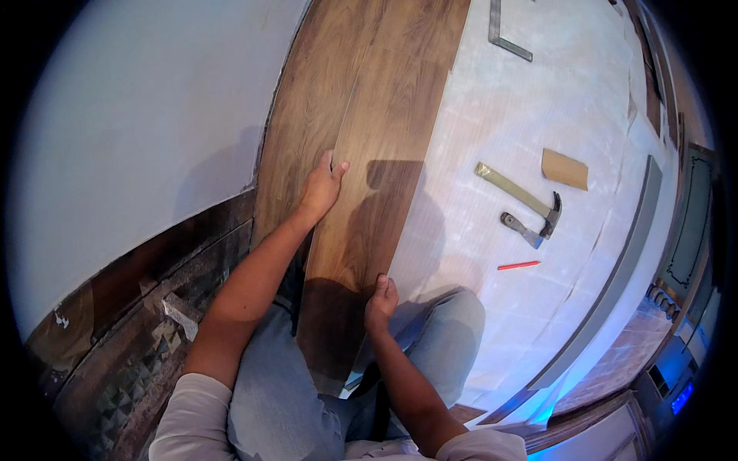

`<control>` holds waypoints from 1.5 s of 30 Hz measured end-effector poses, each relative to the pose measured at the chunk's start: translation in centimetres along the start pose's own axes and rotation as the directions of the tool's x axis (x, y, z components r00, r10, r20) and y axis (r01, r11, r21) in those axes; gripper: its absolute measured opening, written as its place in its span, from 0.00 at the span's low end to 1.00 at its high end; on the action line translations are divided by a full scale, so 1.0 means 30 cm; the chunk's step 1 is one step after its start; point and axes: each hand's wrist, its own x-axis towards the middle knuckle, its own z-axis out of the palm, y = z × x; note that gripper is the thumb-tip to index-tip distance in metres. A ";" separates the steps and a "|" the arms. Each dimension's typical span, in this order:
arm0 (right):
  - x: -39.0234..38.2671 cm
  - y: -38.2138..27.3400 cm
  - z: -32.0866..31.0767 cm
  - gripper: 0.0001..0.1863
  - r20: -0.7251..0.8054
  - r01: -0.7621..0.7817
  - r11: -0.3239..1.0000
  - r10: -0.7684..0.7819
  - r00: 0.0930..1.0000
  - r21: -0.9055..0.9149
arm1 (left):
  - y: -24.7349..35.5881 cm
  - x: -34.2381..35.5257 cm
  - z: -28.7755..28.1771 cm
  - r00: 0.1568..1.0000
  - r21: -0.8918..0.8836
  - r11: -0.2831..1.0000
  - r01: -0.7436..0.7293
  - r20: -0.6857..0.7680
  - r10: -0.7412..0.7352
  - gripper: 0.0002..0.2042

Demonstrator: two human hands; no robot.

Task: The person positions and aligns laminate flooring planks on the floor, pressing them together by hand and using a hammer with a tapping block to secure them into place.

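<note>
A brown wood-grain floor plank lies lengthwise in front of me, its near end between my knees. My left hand is closed at its left edge, thumb on top, by the seam with the neighbouring floor planks. Lower down, my right hand grips the plank's right edge, fingers curled and partly hidden. To the right, on pale sheeting, lie a claw hammer, a putty knife, a red pencil and a piece of brown cardboard.
A white wall borders the planks on the left. Below it runs a dark, rough strip with patterned tiles. A metal square rests on the sheeting at the far end. Toward the right lies a long grey strip.
</note>
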 end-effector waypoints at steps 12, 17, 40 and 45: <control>-0.010 0.023 0.013 0.22 -0.028 0.004 0.999 -0.003 1.000 0.037 | 0.019 -0.009 -0.019 0.999 0.008 1.000 0.025 0.030 -0.025 0.26; -0.015 0.014 0.019 0.22 -0.029 -0.012 0.997 0.014 0.999 0.078 | 0.025 -0.019 -0.020 0.999 -0.037 0.999 0.017 0.038 -0.015 0.29; -0.028 -0.068 0.012 0.22 -0.031 -0.059 0.998 0.060 0.998 0.038 | 0.021 0.001 -0.015 0.999 0.037 0.999 0.036 0.037 -0.038 0.26; -0.042 -0.061 0.003 0.22 -0.011 -0.081 0.997 0.081 0.997 0.015 | 0.032 -0.001 -0.029 0.999 0.051 0.998 0.031 0.013 -0.032 0.27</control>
